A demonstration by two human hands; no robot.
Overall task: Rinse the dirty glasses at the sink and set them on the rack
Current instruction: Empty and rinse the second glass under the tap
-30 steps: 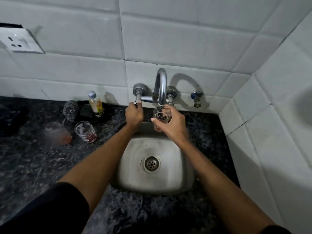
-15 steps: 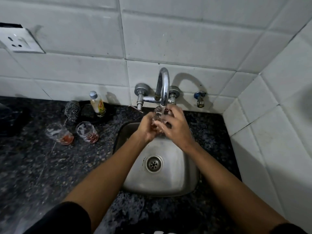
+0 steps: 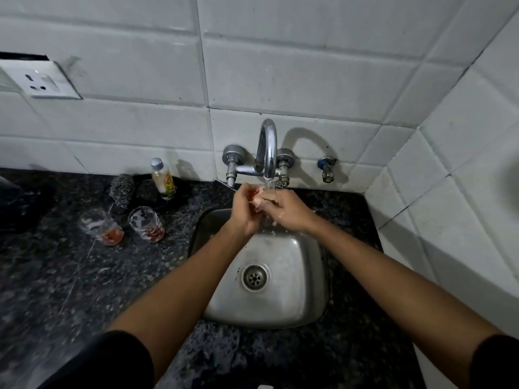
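Now, head view: glass held under tap so stream runs into it, above sink. Left hand and right hand both curled round glass, fingers mostly hiding it. Two dirty glasses wait on counter left of sink. Rack not visible.

We see little of the glass: the left hand and right hand wrap it, and running water blurs what shows. We cannot read the label on the bottle. A dark object at the left edge is cut off, too dim to name. The wall socket also runs off that edge.
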